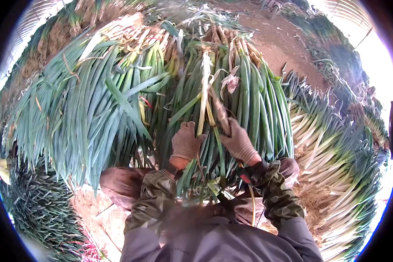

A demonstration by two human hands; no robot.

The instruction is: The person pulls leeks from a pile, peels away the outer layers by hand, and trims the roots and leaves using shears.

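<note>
In the head view my left hand [187, 142], in a brown knitted glove, is closed at the lower part of a pale leek stalk [205, 87] that stands out over the heap. My right hand [240, 142], gloved alike, is closed around the lower end of a brownish dry piece [219, 112] that slants up and left towards the stalk. Both hands are above a thick pile of green leeks [253, 96], whose roots point away from me. A dry reddish-white husk [230, 82] rests on the pile.
A second large bundle of leeks [87, 105] spreads at the left. Rows of pale-stemmed leeks [332, 166] line the right side. Dark green tops [43, 209] stand at the lower left. Bare brown soil [275, 48] shows at the back right.
</note>
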